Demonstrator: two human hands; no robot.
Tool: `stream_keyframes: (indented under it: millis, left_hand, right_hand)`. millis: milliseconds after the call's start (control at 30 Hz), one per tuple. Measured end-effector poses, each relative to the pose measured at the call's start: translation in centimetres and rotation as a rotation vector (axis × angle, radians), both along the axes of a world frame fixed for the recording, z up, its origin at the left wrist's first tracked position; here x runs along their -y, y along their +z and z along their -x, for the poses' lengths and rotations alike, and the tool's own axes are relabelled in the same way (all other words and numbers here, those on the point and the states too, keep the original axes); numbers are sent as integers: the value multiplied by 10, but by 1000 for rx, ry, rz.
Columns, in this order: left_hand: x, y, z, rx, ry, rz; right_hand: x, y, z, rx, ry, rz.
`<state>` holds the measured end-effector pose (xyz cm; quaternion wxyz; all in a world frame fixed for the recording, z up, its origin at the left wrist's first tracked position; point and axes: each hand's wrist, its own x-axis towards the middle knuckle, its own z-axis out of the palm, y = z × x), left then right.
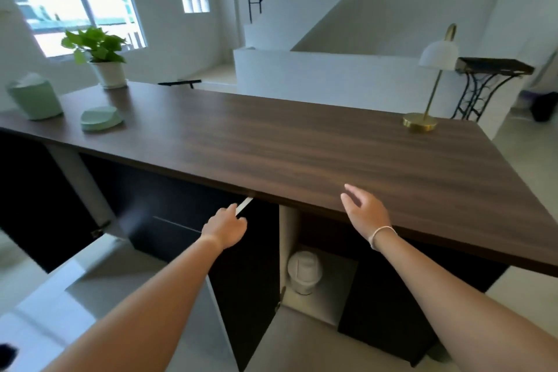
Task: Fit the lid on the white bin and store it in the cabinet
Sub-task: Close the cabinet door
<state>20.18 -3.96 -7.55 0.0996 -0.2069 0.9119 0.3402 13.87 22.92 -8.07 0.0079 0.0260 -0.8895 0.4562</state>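
White bin [304, 272] sat lidded and upright inside the open cabinet [323, 296] compartment under the wood counter [271, 142], just right of the white divider. Left hand [226, 228] was curled on the top edge of the black door [250, 275], fingers closed over it. Right hand [367, 210] hovered above the counter's front edge, fingers spread, holding nothing; white band [382, 234] on that wrist

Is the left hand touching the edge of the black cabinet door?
Touching. The head view shows the left hand with fingers closed on the top edge of the black cabinet door, with no gap.
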Motion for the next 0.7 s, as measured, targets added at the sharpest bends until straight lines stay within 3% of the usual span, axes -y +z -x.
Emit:
stream_keyframes:
  millis: [133, 433, 700]
  left_hand:
    - [9, -20, -21, 108, 61, 147]
    - [-24, -24, -21, 75, 85, 228]
    - [-99, -17, -13, 95, 50, 85]
  right_hand:
    - [-18, -15, 10, 6, 75, -222]
    - [-38, -19, 25, -62, 197, -289]
    - [-73, -11, 27, -59, 241, -336]
